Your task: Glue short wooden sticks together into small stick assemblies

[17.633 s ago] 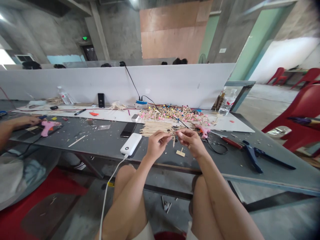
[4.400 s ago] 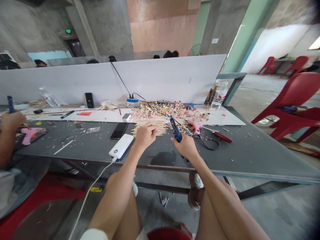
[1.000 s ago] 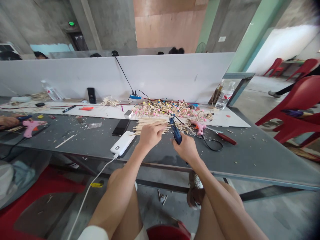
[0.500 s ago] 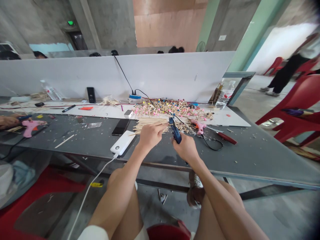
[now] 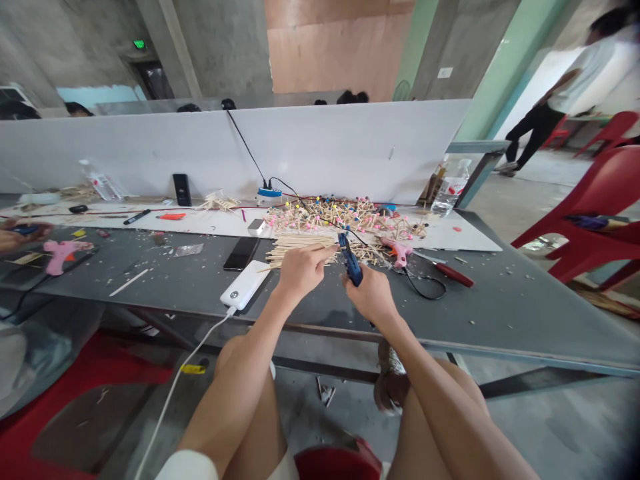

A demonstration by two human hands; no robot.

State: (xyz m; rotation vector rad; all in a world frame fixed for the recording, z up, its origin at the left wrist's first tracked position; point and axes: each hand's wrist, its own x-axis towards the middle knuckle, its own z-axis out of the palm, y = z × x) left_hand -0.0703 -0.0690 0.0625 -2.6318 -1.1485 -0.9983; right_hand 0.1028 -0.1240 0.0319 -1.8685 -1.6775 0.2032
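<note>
My left hand (image 5: 301,272) is closed in a pinch on a thin wooden stick, mostly hidden by the fingers. Its fingertips are close to the jaws of the blue-handled pliers (image 5: 352,265). My right hand (image 5: 373,292) is wrapped round the handles of these pliers, which point up and away from me. Just beyond my left hand lies a row of long wooden sticks (image 5: 287,245). Short cut pieces (image 5: 367,254) are scattered beyond the pliers. Farther back spreads a heap of small stick pieces (image 5: 330,215) with pink, yellow and dark tips.
A pink glue gun (image 5: 400,253) and a red-handled tool (image 5: 454,274) lie to the right. On the left are a white power bank (image 5: 246,287) with a cable and a black phone (image 5: 241,254). A co-worker's hand (image 5: 23,235) is at far left, near another pink glue gun (image 5: 61,257).
My hands and the pliers stay nearly in place; less of the stick shows at my left fingertips. The co-worker's hand at far left has shifted. A person at right has walked leftward.
</note>
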